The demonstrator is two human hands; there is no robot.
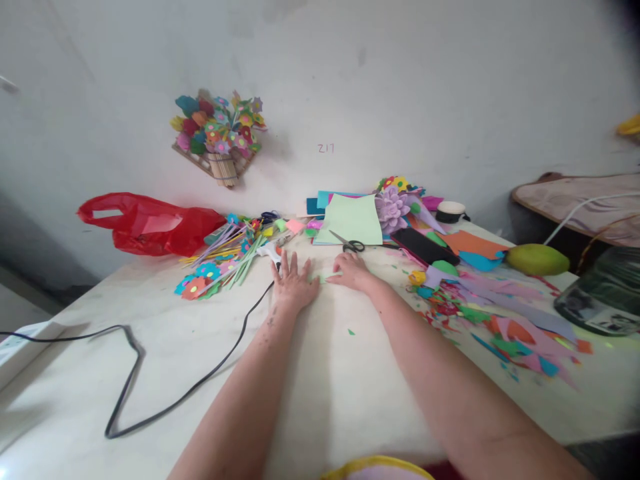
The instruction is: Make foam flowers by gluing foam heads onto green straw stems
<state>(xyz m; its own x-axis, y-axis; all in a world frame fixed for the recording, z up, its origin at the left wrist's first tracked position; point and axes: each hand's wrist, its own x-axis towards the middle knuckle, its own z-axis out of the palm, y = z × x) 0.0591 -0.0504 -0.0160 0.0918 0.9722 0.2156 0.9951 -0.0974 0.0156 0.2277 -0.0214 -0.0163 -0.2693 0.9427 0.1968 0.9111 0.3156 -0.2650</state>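
My left hand [294,283] lies flat on the table with its fingers spread. Between my hands is a small pale green piece [323,274], perhaps paper or foam, partly covered by fingers. My right hand [351,271] rests at its right side, fingers bent and thumb apart from them, touching the piece. Just beyond the right hand, black-handled scissors [353,245] lie at the front edge of a pale green sheet [354,220]. A white glue gun [270,251] sits beyond my left fingertips.
Left are a red plastic bag [150,223], craft flowers [200,280] on stems and a black cord [183,407] looping across the table. On the right are a phone [424,247], coloured scraps [520,343], a green mango [537,259] and a large jar [603,297].
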